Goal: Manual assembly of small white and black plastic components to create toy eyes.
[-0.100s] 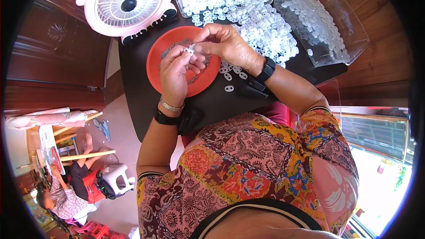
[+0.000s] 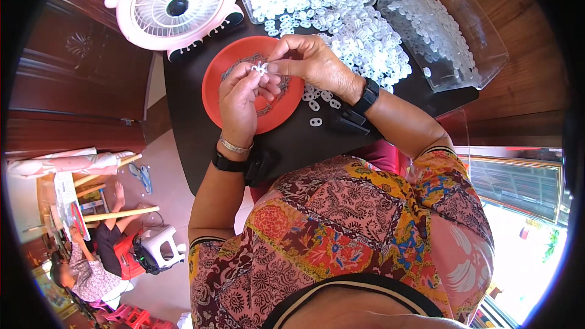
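Observation:
Over an orange-red bowl (image 2: 214, 108), both hands meet at a small white plastic piece (image 2: 261, 69). My left hand (image 2: 239, 99) pinches it between thumb and fingertips. From the right, my right hand (image 2: 314, 64) reaches in with its thumb and forefinger closed at the same piece. Fingers partly cover the piece, and whatever else they hold is too small to make out. Small grey metal pieces, perhaps screws (image 2: 281, 89), lie in the bowl beneath the hands. Right beside the bowl, a few loose white oval plastic pieces with two holes (image 2: 315, 122) rest on the dark table (image 2: 286, 155).
A large heap of white two-holed pieces (image 2: 372, 42) spreads behind my right hand. At the right stands a clear bin (image 2: 487, 55) holding more. A pink fan (image 2: 177, 6) stands at the far left. Down on the left, another person (image 2: 91, 274) sits near a red stool (image 2: 131, 262).
The white piece has turned slightly between my fingertips, and the fingers have shifted a little. On the left, the other person's foot has moved slightly.

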The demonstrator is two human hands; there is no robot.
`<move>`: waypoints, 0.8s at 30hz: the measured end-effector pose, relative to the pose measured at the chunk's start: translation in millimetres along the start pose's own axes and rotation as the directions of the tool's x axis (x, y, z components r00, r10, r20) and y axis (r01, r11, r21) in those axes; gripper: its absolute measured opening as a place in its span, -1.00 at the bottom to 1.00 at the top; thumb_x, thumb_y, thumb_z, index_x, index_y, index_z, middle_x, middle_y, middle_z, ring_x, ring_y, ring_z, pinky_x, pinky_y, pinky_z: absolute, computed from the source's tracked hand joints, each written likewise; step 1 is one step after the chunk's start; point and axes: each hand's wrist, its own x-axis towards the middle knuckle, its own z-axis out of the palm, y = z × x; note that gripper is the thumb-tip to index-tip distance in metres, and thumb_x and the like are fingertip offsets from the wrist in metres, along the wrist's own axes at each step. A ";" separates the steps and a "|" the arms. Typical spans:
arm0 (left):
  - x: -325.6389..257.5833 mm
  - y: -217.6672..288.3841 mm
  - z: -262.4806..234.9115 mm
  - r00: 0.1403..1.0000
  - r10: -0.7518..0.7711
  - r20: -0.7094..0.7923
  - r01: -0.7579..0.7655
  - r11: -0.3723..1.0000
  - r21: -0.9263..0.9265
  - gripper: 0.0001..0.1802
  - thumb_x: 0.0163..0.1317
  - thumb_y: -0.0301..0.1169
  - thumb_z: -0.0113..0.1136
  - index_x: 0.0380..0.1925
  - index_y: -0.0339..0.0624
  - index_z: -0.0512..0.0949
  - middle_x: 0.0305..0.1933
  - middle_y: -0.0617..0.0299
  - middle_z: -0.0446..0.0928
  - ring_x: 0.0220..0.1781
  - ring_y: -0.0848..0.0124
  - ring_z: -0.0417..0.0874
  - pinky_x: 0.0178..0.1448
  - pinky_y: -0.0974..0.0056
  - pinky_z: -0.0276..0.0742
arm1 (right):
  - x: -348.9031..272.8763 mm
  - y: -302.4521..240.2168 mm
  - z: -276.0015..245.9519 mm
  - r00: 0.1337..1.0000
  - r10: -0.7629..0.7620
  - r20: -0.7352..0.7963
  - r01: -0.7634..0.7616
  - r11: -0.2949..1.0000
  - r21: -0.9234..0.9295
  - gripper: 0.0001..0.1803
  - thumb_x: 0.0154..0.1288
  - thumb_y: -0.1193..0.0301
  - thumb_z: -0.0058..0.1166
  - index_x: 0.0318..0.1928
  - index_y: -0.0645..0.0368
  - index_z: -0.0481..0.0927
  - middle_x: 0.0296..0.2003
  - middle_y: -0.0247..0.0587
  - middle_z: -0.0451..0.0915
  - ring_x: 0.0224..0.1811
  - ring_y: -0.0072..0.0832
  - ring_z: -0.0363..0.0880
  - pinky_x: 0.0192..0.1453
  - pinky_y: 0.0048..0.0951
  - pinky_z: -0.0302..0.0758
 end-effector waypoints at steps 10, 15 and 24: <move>-0.3 0.1 1.9 0.995 0.004 -0.100 0.011 0.988 0.155 -0.78 0.27 -0.38 -0.04 -0.49 -0.26 0.47 -0.50 0.20 0.53 -0.55 0.51 0.50 -0.45 0.46 0.36 | 5.8 -8.4 -14.5 0.970 0.243 0.010 -0.244 0.969 0.030 -0.84 0.26 0.49 0.14 -0.17 0.26 0.57 -0.37 -0.36 0.61 -0.37 -0.70 0.55 -0.20 -0.67 0.49; -0.7 -0.9 4.1 0.991 -0.032 -0.130 0.059 0.976 0.209 -0.79 0.25 -0.39 0.00 -0.53 -0.23 0.47 -0.62 0.32 0.44 -0.64 0.61 0.37 -0.55 0.50 0.20 | 5.8 -8.7 -16.6 0.958 0.284 -0.029 -0.278 0.953 0.123 -0.83 0.26 0.46 0.14 -0.16 0.24 0.58 -0.37 -0.32 0.64 -0.39 -0.68 0.58 -0.22 -0.67 0.52; -1.6 -1.3 3.4 0.991 -0.056 -0.124 0.081 0.974 0.210 -0.80 0.24 -0.40 0.01 -0.54 -0.21 0.45 -0.66 0.38 0.37 -0.66 0.63 0.29 -0.57 0.50 0.16 | 4.5 -11.3 -12.0 0.970 0.243 -0.012 -0.242 0.969 0.052 -0.85 0.27 0.49 0.12 -0.16 0.25 0.58 -0.37 -0.31 0.63 -0.38 -0.69 0.56 -0.20 -0.66 0.52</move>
